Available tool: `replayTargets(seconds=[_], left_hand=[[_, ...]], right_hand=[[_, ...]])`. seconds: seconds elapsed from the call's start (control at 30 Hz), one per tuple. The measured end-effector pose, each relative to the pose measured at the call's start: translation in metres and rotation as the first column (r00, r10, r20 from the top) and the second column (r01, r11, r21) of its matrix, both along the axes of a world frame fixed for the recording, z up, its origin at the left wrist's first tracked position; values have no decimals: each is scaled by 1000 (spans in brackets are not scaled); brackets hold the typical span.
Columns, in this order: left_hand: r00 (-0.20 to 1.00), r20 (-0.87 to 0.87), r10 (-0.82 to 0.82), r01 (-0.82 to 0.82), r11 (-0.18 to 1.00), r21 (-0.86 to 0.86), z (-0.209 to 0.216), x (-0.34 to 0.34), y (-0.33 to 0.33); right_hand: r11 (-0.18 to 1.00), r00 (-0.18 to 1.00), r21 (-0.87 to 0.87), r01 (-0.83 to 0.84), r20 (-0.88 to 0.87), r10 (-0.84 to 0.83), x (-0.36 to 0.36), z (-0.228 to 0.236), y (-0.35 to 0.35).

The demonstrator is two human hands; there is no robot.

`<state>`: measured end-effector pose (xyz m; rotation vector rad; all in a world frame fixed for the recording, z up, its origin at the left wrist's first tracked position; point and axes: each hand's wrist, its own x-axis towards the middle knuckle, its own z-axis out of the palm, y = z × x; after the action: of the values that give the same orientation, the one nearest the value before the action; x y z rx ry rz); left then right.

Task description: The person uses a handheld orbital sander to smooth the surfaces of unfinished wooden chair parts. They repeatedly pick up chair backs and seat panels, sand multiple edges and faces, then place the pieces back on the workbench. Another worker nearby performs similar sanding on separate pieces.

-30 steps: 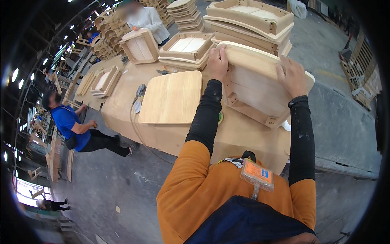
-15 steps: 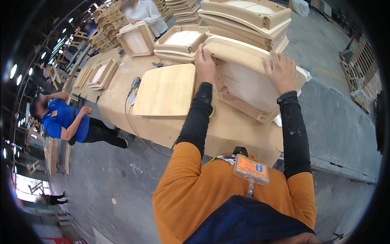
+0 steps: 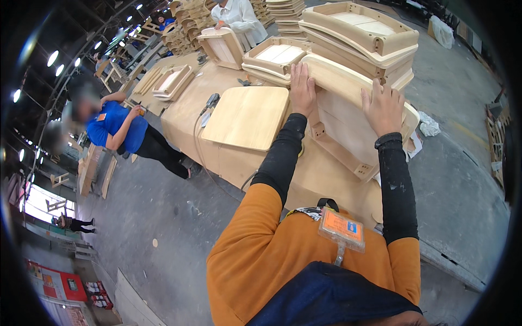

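Note:
A pale wooden seat frame (image 3: pixel 340 152) with a rounded board on its far face is tilted up on the table before me, its hollow underside toward me. My left hand (image 3: pixel 303 89) holds its upper left corner, fingers laid over the edge. My right hand (image 3: pixel 384 107) grips the upper right part of the same edge, fingers over the top. Left of the frame, a flat square wooden board (image 3: pixel 247 117) with rounded corners lies on the table. Behind my hands rises a stack of seat frames (image 3: pixel 361 32).
The brown-covered table (image 3: pixel 179 117) carries a small corded tool (image 3: pixel 211 102) and more seat frames (image 3: pixel 277 54). Across it, a person in white (image 3: pixel 244 22) handles another frame (image 3: pixel 223 46). Someone in blue (image 3: pixel 122 127) stands at left. Crumpled plastic (image 3: pixel 429 125) lies right of my frame.
The whole view has swung, so table and stacks sit further right in the picture. Both hands keep hold of the seat frame, which stays tilted in about the same place on the table.

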<state>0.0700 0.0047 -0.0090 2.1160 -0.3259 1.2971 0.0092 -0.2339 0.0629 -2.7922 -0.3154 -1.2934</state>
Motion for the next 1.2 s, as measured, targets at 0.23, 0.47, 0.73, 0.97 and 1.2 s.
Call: replayTargets(seconds=[0.23, 0.47, 0.73, 0.97, 1.2], left_hand=[[997, -54, 47, -53, 993, -106, -10, -13, -56], [998, -55, 41, -50, 986, -159, -4, -8, -61], [988, -153, -23, -12, 975, -224, 4, -18, -92], [983, -169, 67, -48, 992, 116, -3, -20, -85], [956, -265, -124, 180, 963, 200, -83, 5, 25]], right_hand=[[1000, 1000, 5, 7, -5, -7, 7, 0, -3], [1000, 999, 16, -11, -32, 12, 20, 2, -8], [999, 992, 14, 46, -120, -44, 37, 4, -14], [999, 988, 37, 16, -151, -11, 50, 10, -27], [987, 991, 108, -119, -47, 125, 64, 1, -39]])
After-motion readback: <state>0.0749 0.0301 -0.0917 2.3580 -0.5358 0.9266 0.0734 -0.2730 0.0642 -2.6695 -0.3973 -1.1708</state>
